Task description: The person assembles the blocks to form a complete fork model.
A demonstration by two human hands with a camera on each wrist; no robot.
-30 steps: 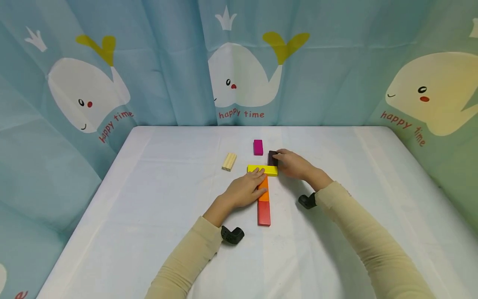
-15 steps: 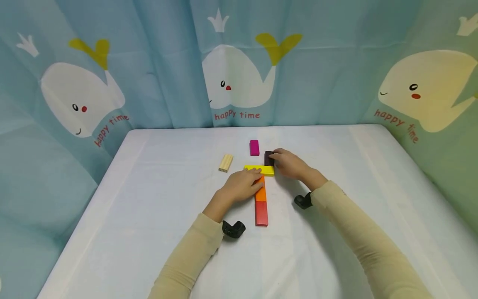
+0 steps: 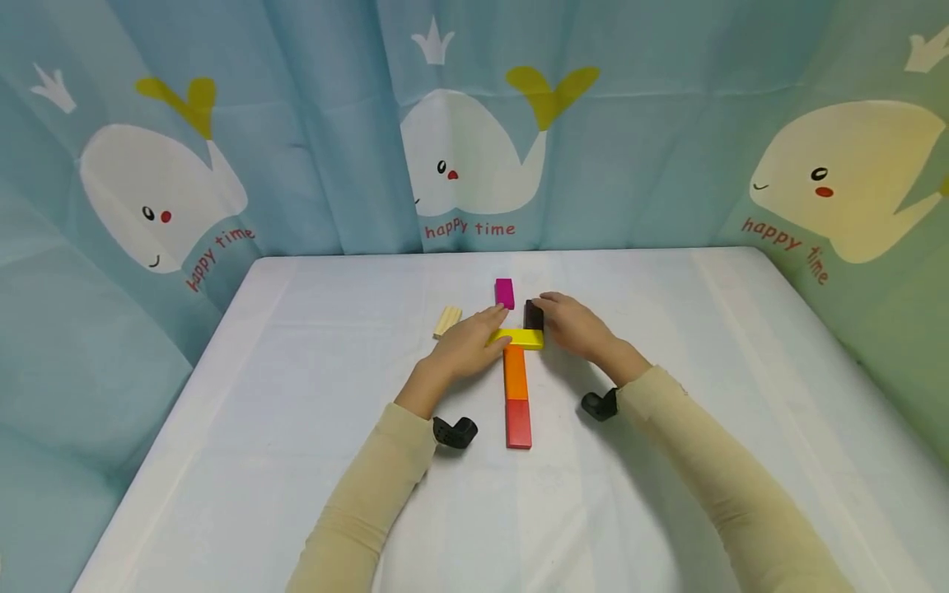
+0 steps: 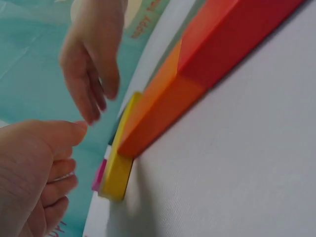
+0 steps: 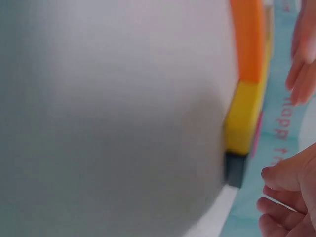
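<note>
In the head view, a red block point(image 3: 518, 424) and an orange block point(image 3: 516, 375) lie end to end. A yellow block point(image 3: 528, 338) crosses the orange one's far end. My left hand point(image 3: 467, 342) is held over the yellow block's left part, fingers extended toward a magenta block point(image 3: 504, 292). Beside a dark block point(image 3: 533, 315), which stands off the yellow block's right end, is my right hand point(image 3: 574, 324). A gap shows between the right thumb point(image 5: 279, 175) and the dark block point(image 5: 236, 169) in the right wrist view. Both hands appear to hold nothing.
A plain wooden block point(image 3: 446, 320) lies left of the magenta one, partly behind the left hand. The white tabletop point(image 3: 296, 395) meets a blue curtain point(image 3: 326, 165) with whale prints at its back edge. Black wrist devices point(image 3: 455, 432) sit at both cuffs.
My left hand has moved off the orange block, forward and slightly left over the yellow block. The right hand has barely moved beside the dark block. The blocks keep their arrangement.
</note>
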